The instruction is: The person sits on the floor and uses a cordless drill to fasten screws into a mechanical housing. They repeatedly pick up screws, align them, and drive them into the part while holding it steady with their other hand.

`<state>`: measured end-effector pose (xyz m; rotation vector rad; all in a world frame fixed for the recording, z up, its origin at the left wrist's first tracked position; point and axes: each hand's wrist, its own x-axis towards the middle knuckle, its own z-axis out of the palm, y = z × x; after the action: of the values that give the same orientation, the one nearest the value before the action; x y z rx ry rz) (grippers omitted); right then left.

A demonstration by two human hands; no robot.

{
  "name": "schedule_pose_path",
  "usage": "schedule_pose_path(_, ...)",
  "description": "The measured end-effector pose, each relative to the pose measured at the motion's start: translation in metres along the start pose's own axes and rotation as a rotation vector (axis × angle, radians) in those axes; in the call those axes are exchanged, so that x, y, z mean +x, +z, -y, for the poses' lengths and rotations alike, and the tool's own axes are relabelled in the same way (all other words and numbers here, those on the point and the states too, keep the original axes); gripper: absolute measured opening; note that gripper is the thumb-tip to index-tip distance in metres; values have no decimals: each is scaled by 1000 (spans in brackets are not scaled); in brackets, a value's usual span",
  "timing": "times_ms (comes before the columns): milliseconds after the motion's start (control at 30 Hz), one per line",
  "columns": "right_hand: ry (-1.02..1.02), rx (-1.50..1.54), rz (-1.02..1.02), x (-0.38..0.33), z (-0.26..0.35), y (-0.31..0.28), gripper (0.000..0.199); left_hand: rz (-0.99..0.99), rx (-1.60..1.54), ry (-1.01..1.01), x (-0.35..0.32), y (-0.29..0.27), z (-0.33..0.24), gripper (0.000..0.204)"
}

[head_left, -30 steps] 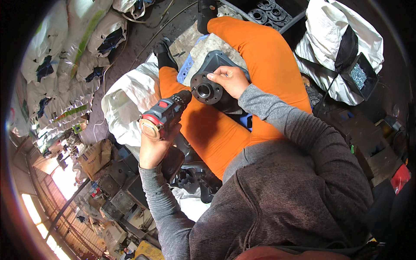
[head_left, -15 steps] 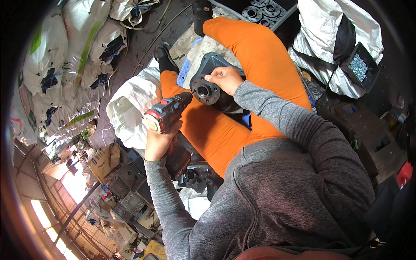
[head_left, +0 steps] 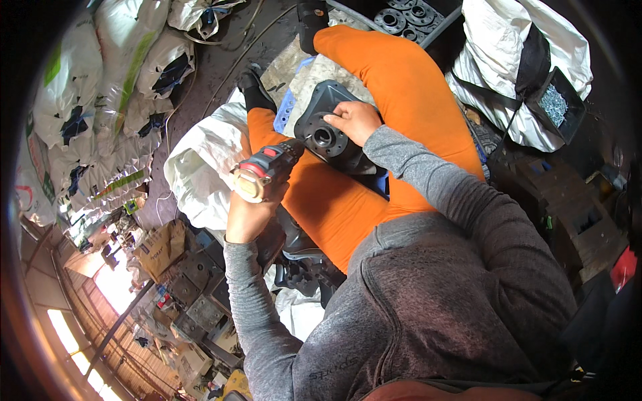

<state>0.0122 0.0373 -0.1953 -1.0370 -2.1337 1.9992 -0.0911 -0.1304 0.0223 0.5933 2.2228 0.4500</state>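
My left hand grips a red and black cordless drill whose nose points at a dark grey cast metal housing. The housing rests between my orange-trousered legs and has a round flange with a central bore facing me. My right hand lies on the upper right side of that housing and holds it steady. The drill's tip sits at the flange's left edge; whether it touches is hidden.
White sacks lie to the left, more printed bags beyond. A tray of round metal parts stands at the top, a small black bin of screws at the right. Grey castings pile up lower left.
The drill's nose has come closer to the housing's flange. My right hand has stayed on the housing. The view has shifted slightly.
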Motion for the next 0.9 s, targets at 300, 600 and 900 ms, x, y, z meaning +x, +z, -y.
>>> schedule_pose_path(300,9,-73,-12,-7,-1,-3,34,13,125,33,12,2,3,23)
schedule_pose_path(600,10,-51,17,0,1,-5,35,-5,-7,49,22,8,13,30)
schedule_pose_path(900,-106,-150,-24,5,-1,-6,38,-217,-400,-181,-44,22,-3,30)
